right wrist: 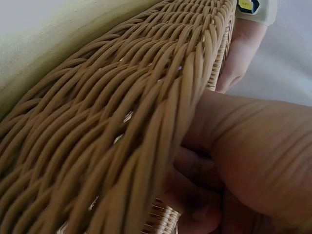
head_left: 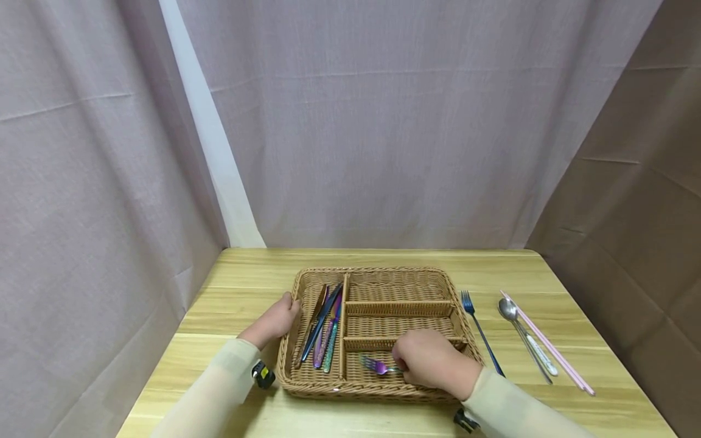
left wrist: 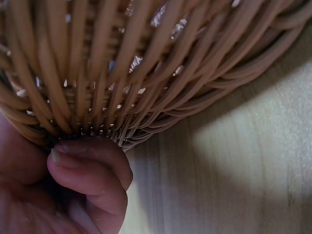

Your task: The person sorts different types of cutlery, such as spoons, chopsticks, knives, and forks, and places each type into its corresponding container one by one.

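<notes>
A brown wicker cutlery basket (head_left: pixel 342 359) with a long left compartment and three stacked right ones lies on the table. My left hand (head_left: pixel 282 313) grips its left side; the left wrist view shows curled fingers (left wrist: pixel 92 175) against the woven wall (left wrist: pixel 112 63). Inside the front right compartment, my right hand (head_left: pixel 432 359) pinches a rainbow-coloured fork (head_left: pixel 378 365) by its handle, tines pointing left. Its handle is mostly hidden under the hand. In the right wrist view, the basket wall (right wrist: pixel 122 97) covers part of the right hand (right wrist: pixel 258 151). Several table knives (head_left: pixel 320 325) lie in the left compartment.
Right of the basket, a dark blue fork (head_left: pixel 482 333) lies on the wooden table (head_left: pixel 246 267). Farther right are spoons (head_left: pixel 508 310), one with a patterned handle, and pink chopsticks (head_left: pixel 550 347). Curtains (head_left: pixel 383 152) hang behind and at both sides.
</notes>
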Motion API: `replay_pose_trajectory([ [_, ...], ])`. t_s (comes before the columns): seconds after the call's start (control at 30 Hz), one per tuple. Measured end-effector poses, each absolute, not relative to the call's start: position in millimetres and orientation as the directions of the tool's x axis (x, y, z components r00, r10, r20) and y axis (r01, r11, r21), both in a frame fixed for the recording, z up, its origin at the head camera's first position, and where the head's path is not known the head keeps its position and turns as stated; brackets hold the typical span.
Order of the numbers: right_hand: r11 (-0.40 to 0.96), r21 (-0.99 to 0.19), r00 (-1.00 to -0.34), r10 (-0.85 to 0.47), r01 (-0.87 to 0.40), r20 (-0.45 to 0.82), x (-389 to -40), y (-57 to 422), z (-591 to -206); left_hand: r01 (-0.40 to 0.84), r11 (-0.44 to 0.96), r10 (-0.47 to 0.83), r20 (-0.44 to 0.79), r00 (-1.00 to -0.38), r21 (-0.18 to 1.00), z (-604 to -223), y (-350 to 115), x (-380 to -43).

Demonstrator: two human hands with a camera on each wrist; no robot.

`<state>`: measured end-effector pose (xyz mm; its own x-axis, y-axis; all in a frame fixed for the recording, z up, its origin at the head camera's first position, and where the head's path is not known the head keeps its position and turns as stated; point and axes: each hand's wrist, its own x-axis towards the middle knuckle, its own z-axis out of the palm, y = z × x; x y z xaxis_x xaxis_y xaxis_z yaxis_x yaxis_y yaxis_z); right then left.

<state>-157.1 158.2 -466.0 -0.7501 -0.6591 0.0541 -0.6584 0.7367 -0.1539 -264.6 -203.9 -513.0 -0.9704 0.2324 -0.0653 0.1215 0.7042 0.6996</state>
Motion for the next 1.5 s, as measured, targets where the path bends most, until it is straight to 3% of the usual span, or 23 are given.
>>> replay_pose_trajectory([
  [0.47,0.757,-0.121,-0.761,-0.648,-0.642,-0.013,-160,152,-475,0.118,0.71,0.228,-0.068,-0.971,0.694,-516,-206,-266],
  [1.07,0.778,-0.17,-0.782,-0.621,-0.605,-0.059,-162,153,-478,0.09,0.707,0.215,-0.091,-0.972,0.701,-515,-205,-265],
  [1.5,0.764,-0.26,-0.795,-0.606,-0.591,0.027,-165,173,-458,0.1,0.704,0.222,-0.085,-0.971,0.704,-514,-206,-265],
])
